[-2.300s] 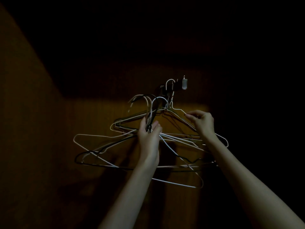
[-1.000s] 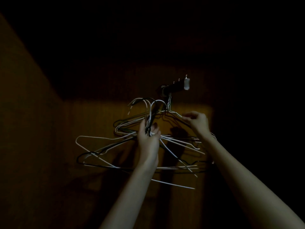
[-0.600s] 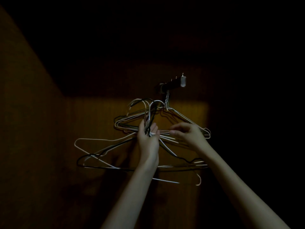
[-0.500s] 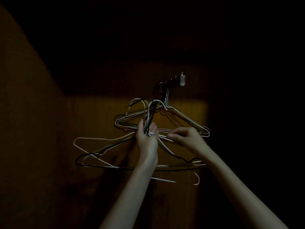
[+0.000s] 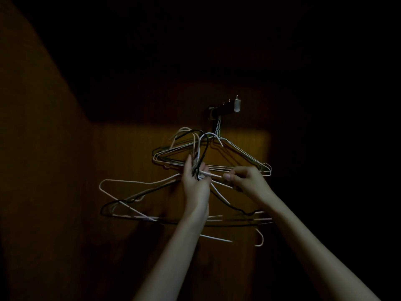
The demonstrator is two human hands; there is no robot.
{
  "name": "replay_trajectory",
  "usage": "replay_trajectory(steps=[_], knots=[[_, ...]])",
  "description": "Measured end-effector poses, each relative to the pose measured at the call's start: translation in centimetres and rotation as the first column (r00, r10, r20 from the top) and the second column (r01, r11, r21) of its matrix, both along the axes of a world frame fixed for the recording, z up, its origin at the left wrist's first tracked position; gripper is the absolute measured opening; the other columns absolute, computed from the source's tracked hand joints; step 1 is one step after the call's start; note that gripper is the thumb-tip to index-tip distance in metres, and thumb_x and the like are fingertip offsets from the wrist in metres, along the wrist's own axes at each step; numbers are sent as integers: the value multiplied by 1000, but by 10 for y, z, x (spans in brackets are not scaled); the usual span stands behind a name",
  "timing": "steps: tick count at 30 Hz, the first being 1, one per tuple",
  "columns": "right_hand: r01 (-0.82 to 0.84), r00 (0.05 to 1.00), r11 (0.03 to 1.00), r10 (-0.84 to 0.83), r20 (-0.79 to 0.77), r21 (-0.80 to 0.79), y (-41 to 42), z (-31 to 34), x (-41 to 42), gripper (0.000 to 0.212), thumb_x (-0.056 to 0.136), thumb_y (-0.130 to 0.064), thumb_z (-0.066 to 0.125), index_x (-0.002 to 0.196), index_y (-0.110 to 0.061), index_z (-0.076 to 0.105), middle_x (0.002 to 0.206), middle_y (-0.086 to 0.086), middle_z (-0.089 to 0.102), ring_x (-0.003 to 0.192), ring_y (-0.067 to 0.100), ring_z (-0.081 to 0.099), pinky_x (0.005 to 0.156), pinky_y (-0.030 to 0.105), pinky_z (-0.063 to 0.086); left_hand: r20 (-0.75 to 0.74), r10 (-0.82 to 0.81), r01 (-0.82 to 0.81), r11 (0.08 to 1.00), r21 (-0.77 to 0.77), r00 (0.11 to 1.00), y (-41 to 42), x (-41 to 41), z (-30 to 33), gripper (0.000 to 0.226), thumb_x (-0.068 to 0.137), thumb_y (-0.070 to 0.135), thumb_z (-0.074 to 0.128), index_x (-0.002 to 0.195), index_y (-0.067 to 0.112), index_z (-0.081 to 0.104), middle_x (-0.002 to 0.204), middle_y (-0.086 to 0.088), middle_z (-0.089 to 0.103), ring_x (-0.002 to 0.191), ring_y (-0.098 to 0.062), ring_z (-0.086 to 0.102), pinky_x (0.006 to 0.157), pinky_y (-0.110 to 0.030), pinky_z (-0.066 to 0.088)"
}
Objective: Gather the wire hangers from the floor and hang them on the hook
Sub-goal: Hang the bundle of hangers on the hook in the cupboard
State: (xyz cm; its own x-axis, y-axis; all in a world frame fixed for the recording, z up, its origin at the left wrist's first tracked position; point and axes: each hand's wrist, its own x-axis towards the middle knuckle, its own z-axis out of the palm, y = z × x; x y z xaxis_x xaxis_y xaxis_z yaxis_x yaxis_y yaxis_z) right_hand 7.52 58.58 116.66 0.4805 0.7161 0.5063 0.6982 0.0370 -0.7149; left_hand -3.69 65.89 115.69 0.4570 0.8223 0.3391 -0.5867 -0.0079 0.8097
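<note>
1. One wire hanger (image 5: pixel 238 156) hangs from the hook (image 5: pixel 225 108), which sticks out of the wooden wall (image 5: pixel 134 161) up at about 1 o'clock from your hands. A couple of seconds ago its neck was only being worked onto the hook; now it hangs from the hook with neither hand on it, its triangle spreading down to the right.

2. The rest of the hangers (image 5: pixel 152 200) are a tangled bunch, white and dark wires crossed over one another, their shoulders fanning out to 9 o'clock and 4 o'clock of your left hand and their curved necks rising towards 12 o'clock, just below the hook.

3. Your left hand (image 5: pixel 196 183) grips that bunch by its necks, fingers curled round the wires, at much the same spot as in the earlier views.

4. Your right hand (image 5: pixel 245 180) has changed the most: it was out at 3 o'clock on the slope of the hung hanger, and it has since let go and come in beside your left hand. Thumb and forefinger now pinch a pale wire close to the bunch, at 3 o'clock of the left hand.

5. I read this as one hanger done and the next being picked out. Expect snagging: the wires are interlocked, so pulling one free may drag others or knock the hung one.

6. The surroundings are very dark; the floor is not in view, so I cannot tell whether any hangers remain there.
</note>
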Motion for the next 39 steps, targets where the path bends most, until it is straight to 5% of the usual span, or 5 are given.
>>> replay_trajectory(steps=[16, 22, 27, 34, 39], knots=[[58, 998, 990, -57, -12, 132, -23, 5, -1, 5, 85, -15, 64, 85, -20, 66, 84, -6, 63, 80, 6, 59, 67, 15, 46, 39, 15, -16, 1000, 12, 999, -10, -17, 9, 70, 87, -22, 40, 145, 15, 29, 139, -20, 45, 125, -26, 49, 98, -28, 42], [112, 993, 942, -115, -10, 315, -33, 10, 0, 16, 83, -14, 67, 77, -29, 68, 79, -5, 64, 82, 19, 61, 74, 38, 54, 76, -11, 10, 1000, 23, 997, -17, -23, 14, 71, 87, -21, 39, 147, 15, 25, 138, -21, 46, 125, -26, 50, 99, -28, 43], [175, 975, 884, -216, 46, 433, -46, 17, 0, 6, 84, -9, 65, 87, -14, 69, 90, 8, 63, 81, 13, 57, 52, 7, 45, 111, -38, 34, 999, 37, 993, -22, -25, 19, 71, 87, -22, 39, 146, 15, 26, 137, -21, 47, 125, -26, 50, 103, -33, 41], [219, 965, 858, -262, 30, 465, -49, 16, 18, 8, 83, -14, 68, 83, -22, 69, 81, -5, 64, 78, 11, 57, 68, 21, 44, 113, -55, 50, 998, 47, 992, -23, -21, 20, 71, 87, -22, 39, 146, 14, 26, 137, -21, 47, 124, -26, 50, 101, -30, 42], [247, 958, 851, -287, 16, 463, -39, 19, 31, 6, 81, -13, 69, 85, -18, 70, 92, 7, 61, 87, 19, 56, 70, 23, 47, 110, -38, 33, 998, 46, 993, -18, -15, 21, 71, 87, -22, 39, 147, 13, 26, 137, -20, 48, 124, -26, 51, 100, -29, 43]])
